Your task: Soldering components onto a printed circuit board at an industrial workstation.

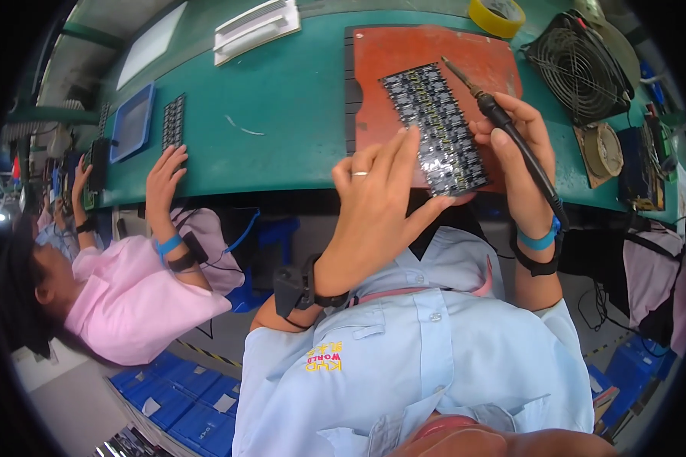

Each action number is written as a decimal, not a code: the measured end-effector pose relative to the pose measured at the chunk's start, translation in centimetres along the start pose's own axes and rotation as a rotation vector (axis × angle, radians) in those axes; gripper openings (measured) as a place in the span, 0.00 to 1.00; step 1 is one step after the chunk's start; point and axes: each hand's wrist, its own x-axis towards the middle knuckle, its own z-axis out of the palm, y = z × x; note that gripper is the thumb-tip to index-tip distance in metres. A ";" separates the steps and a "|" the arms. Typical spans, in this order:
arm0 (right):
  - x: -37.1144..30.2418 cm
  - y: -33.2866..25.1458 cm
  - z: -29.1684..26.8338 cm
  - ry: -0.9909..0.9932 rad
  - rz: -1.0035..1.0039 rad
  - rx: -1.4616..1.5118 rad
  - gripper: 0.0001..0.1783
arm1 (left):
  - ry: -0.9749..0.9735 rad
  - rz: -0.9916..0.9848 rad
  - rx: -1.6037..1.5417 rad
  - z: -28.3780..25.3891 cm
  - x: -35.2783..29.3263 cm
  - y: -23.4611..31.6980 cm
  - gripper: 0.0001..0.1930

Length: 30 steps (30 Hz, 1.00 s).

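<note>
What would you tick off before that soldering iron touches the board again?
1. Circuit board held steady by left hand: ok.
2. Board lying on the red mat: ok.
3. Soldering iron gripped firmly in right hand: ok.
4. Iron tip off the board: ok, it points over the mat.
5. Left fingertips away from the tip: ok.
6. Tip hot and clean: cannot tell.

the single view comes from a fisheye camera worn on the person's head, looking steeply down and forward over their own light blue shirt point(427, 358) to the green desk point(282, 99). it sits close: the left hand point(377, 198) and right hand point(518, 152) fill the centre. straight edges bow toward the dark rim. a co-worker in pink point(129, 297) shows at the left edge.
</note>
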 end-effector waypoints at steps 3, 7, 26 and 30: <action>1.2 0.0 0.6 -0.007 -0.020 -0.025 0.23 | 0.042 0.024 0.007 0.3 0.8 -0.8 0.43; 1.5 0.8 0.5 0.003 -0.061 -0.043 0.23 | 0.027 -0.009 -0.115 -0.4 1.0 -1.2 0.38; -2.5 0.1 -2.3 0.214 -0.081 -0.050 0.26 | 0.105 -0.100 0.340 -8.1 0.2 -14.2 0.07; -4.7 -0.9 -2.1 0.086 -0.105 0.103 0.27 | -0.076 0.309 -0.088 -7.0 0.5 -2.3 0.09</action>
